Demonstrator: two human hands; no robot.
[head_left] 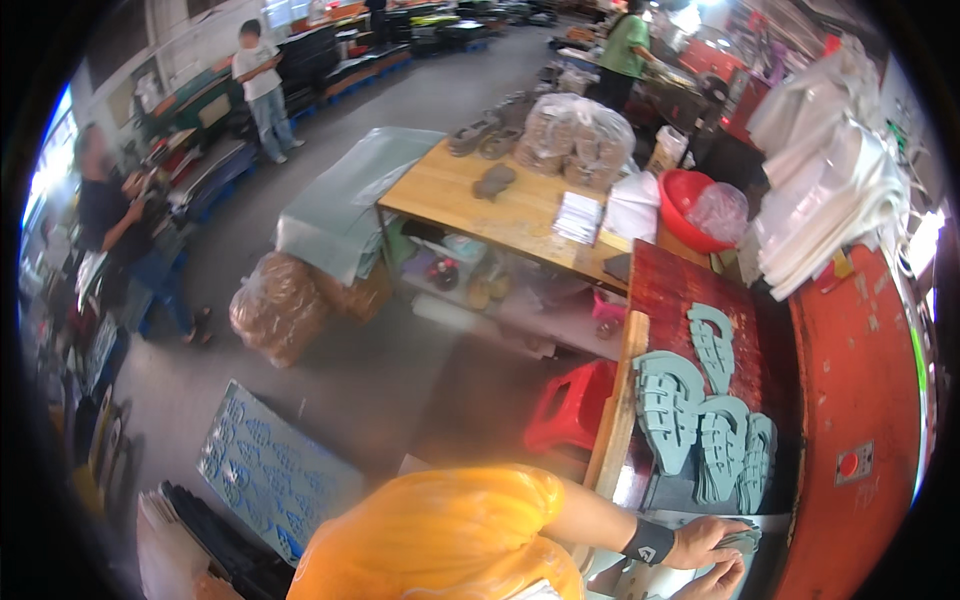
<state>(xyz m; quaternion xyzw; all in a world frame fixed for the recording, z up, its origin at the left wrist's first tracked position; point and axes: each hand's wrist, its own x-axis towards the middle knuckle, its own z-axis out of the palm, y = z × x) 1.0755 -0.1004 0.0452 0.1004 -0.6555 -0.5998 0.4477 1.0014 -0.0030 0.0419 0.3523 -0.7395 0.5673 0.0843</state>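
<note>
My left hand (703,542), with a black wristband (648,541) behind it, is closed on a small stack of grey-green cut pieces (741,538) at the lower right. Just below it my right hand (717,580) has its fingers curled beside the stack; whether they pinch a piece cannot be made out. Beyond my hands lie several bundles of grey-green shoe-upper pieces (668,410), strapped shapes with slots. One smaller bundle (711,345) rests farther up on the dark red board (665,285).
A red machine panel with a red button (849,464) stands at the right. A red stool (570,405) is beside the bench. Ahead is a wooden table (430,200) with bagged soles (575,140) and a red basin (682,210). A punched blue-grey sheet (275,465) leans left. Other people stand farther off.
</note>
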